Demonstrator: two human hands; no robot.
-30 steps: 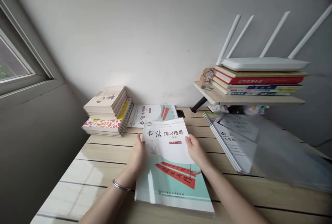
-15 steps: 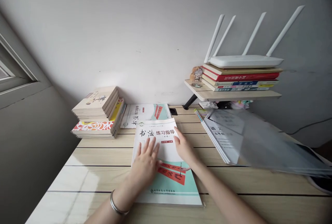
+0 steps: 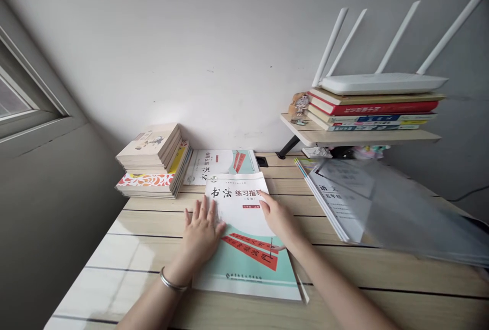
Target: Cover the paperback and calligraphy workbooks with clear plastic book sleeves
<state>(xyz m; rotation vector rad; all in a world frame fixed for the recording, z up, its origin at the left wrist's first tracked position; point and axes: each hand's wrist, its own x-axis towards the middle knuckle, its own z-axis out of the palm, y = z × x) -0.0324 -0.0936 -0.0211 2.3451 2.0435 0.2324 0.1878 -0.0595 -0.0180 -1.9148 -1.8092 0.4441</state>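
Observation:
A calligraphy workbook point(image 3: 244, 228) with a white and teal cover and red banners lies on the wooden table in front of me. At its left edge rests my left hand point(image 3: 202, 233), flat with fingers spread and the thumb on the cover. My right hand point(image 3: 280, 220) grips the workbook's right edge, thumb and index finger curled at the cover while the other fingers are hidden. A thin pale edge point(image 3: 303, 290) sticks out from under the lower right corner. Behind it lies another workbook point(image 3: 225, 164) of the same design, turned sideways and partly covered.
A stack of books point(image 3: 148, 159) stands at the back left. To the right lie booklets point(image 3: 340, 197) partly under a translucent grey sheet point(image 3: 405, 213). A raised shelf point(image 3: 367, 139) carries books point(image 3: 378, 108) and a white router point(image 3: 382, 83). A window point(image 3: 23, 90) is at far left.
My left hand has slid left from the middle of the cover to its left edge. My right hand stays at the right edge. The view has shifted slightly left.

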